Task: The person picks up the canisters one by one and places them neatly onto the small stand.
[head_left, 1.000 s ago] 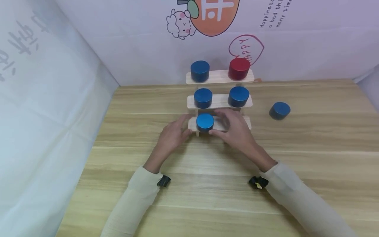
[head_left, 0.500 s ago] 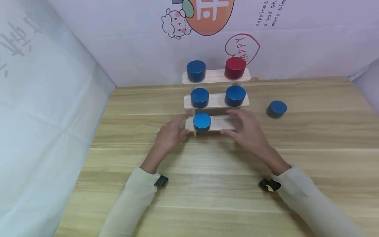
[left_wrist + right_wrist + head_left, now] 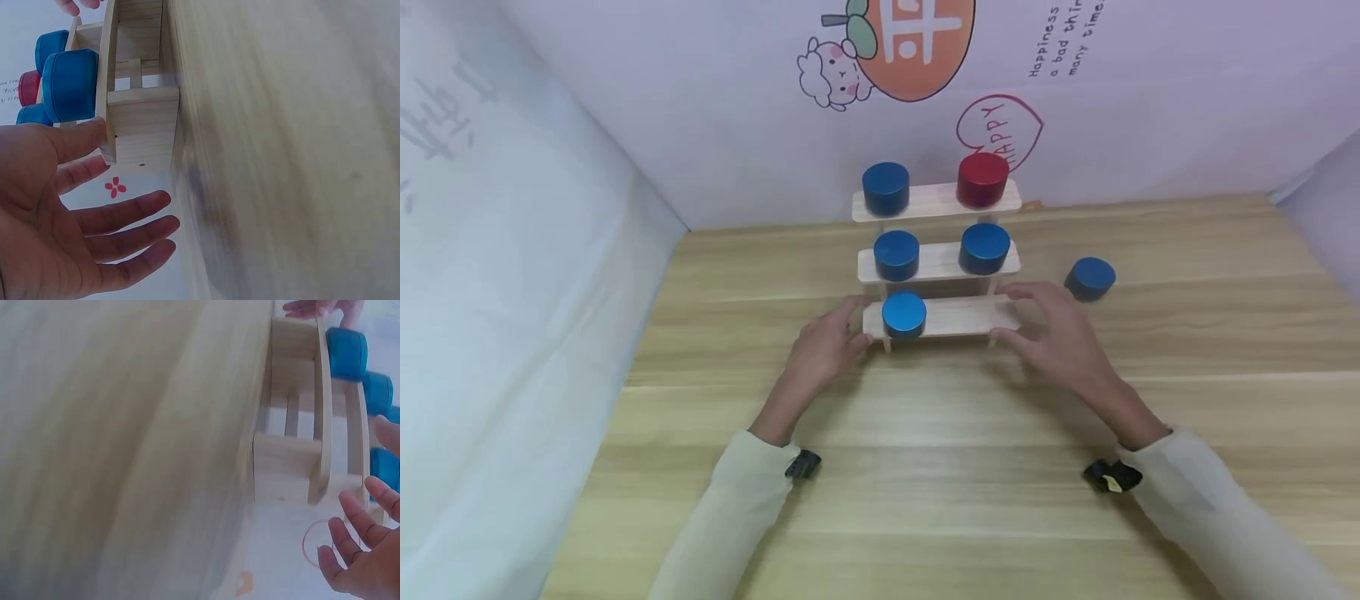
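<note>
A three-step wooden rack [image 3: 958,317] stands on the table. Its bottom step carries one blue round tin [image 3: 904,315] near the left end. My left hand [image 3: 823,348] holds that end between thumb and index finger; its other fingers [image 3: 131,240] are spread out in the left wrist view. By the right end of the same step is my right hand [image 3: 1066,342], fingers spread and holding nothing. Two blue tins, left [image 3: 897,255] and right [image 3: 985,248], sit on the middle step. Up top are a blue tin [image 3: 886,188] and a red tin [image 3: 982,180].
Another blue tin [image 3: 1090,278] lies on the wooden table [image 3: 925,483], right of the rack and beyond my right hand. Behind the rack rises a white printed cloth [image 3: 737,142]. A white cloth [image 3: 512,333] also hangs along the left side.
My right hand has moved right, from beside the bottom tin to the bottom step's right end. The left hand stays at the left end. The head view has shifted slightly.
</note>
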Demonstrator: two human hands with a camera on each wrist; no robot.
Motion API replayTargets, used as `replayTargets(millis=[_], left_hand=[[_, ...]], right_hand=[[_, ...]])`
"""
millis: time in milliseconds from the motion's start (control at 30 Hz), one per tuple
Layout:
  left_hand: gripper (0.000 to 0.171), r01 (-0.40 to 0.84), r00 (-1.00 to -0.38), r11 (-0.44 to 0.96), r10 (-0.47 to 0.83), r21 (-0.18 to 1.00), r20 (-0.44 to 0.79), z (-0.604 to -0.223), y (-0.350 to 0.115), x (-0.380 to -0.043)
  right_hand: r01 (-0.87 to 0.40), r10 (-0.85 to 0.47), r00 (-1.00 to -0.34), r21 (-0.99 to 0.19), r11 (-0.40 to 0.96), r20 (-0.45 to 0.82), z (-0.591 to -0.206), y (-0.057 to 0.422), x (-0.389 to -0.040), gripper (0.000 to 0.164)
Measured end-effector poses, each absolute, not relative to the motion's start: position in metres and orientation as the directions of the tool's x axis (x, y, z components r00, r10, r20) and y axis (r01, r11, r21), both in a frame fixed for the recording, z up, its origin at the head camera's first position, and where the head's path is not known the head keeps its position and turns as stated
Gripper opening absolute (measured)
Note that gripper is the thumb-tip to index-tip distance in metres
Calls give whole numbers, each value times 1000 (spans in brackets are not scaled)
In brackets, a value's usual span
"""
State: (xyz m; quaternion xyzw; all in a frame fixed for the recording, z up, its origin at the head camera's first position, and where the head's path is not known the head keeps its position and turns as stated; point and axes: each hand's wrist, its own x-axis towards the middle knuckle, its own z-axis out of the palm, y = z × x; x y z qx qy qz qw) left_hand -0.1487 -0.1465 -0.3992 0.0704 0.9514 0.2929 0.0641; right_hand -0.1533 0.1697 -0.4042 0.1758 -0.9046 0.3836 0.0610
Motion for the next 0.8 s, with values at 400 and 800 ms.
replayTargets(millis=[400, 800], left_hand=[[54, 86, -979, 822, 175, 563, -106, -400, -148, -149], [54, 80, -979, 819, 171, 568, -108, -401, -148, -148]], right_hand=[[-344, -245, -939, -658, 670, 241, -410, 206, -157, 58], [-323, -224, -947, -673, 665, 232, -411, 226, -156, 57]])
